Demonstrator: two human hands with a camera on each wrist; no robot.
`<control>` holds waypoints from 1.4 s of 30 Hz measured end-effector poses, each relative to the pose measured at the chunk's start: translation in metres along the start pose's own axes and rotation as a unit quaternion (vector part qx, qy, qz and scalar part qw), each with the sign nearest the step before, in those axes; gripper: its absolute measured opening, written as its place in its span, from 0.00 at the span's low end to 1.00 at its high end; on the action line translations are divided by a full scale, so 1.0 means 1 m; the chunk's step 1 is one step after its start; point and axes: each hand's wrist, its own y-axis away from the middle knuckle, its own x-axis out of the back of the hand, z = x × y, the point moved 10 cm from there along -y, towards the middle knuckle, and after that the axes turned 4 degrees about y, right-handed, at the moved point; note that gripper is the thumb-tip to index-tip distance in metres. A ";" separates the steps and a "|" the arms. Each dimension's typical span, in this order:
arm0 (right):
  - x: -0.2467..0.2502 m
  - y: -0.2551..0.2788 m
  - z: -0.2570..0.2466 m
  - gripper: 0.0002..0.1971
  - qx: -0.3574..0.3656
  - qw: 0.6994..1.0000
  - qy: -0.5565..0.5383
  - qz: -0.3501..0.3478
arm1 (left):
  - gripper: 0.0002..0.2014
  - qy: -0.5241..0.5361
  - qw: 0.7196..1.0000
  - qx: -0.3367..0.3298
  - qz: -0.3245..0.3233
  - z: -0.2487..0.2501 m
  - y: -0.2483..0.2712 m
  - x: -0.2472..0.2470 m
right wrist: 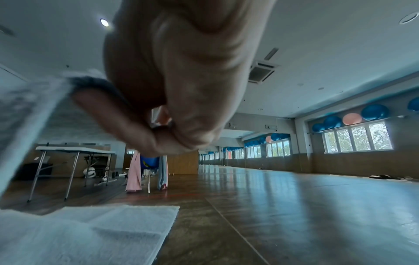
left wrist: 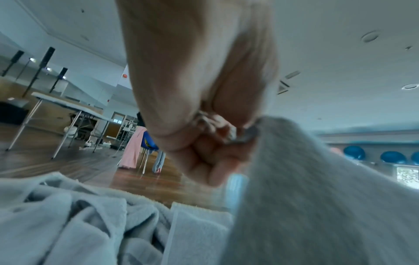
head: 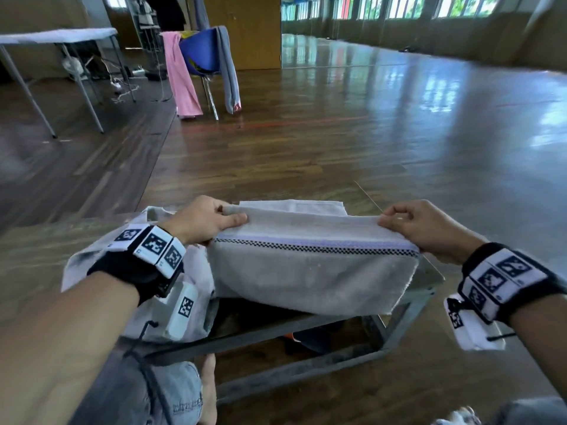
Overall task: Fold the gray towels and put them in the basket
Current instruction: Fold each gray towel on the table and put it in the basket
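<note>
A gray towel [head: 310, 271] with a checkered stripe hangs doubled over, held up above a low glass-topped table [head: 429, 273]. My left hand [head: 208, 220] pinches its upper left corner and my right hand [head: 417, 225] pinches its upper right corner. In the left wrist view my left hand [left wrist: 211, 136] grips the gray towel [left wrist: 317, 206]; in the right wrist view my right hand [right wrist: 163, 114] pinches the gray towel [right wrist: 29, 111] edge. A second towel [head: 294, 207] lies flat on the table behind. More crumpled gray towels [head: 101, 259] lie at the left. No basket is in view.
The table has a metal frame [head: 306, 368] with dark items under the glass. A blue chair [head: 202, 53] draped with pink and gray cloths stands across the wooden floor, beside a white folding table [head: 58, 35]. My knee [head: 171, 394] is below.
</note>
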 end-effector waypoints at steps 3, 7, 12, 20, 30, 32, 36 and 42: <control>-0.004 -0.046 0.006 0.12 0.017 0.996 0.029 0.085 | 0.17 -0.017 0.998 -0.020 0.058 -0.009 -0.045 0.008; -0.023 -0.115 0.029 0.19 -0.027 0.996 0.040 0.069 | 0.18 -0.054 0.992 -0.018 0.116 -0.027 -0.111 0.015; -0.030 -0.186 0.037 0.09 0.003 0.992 0.057 0.110 | 0.19 -0.113 0.981 -0.005 0.160 -0.036 -0.180 0.013; -0.079 -0.226 0.043 0.06 0.029 0.966 0.254 0.027 | 0.27 -0.252 0.964 0.033 0.077 -0.070 -0.227 -0.027; -0.064 -0.182 0.004 0.08 0.070 0.977 0.158 0.124 | 0.19 -0.177 0.974 -0.080 0.120 -0.030 -0.180 -0.013; -0.053 -0.156 -0.011 0.07 0.085 0.980 0.107 0.145 | 0.16 -0.177 0.974 -0.104 0.091 -0.012 -0.155 -0.018; -0.050 -0.089 -0.042 0.09 0.137 0.979 0.020 0.148 | 0.09 -0.185 0.980 -0.075 0.003 0.001 -0.102 -0.031; -0.073 -0.010 -0.057 0.11 0.164 0.982 0.007 0.094 | 0.15 -0.292 0.953 0.047 -0.067 -0.020 -0.049 -0.048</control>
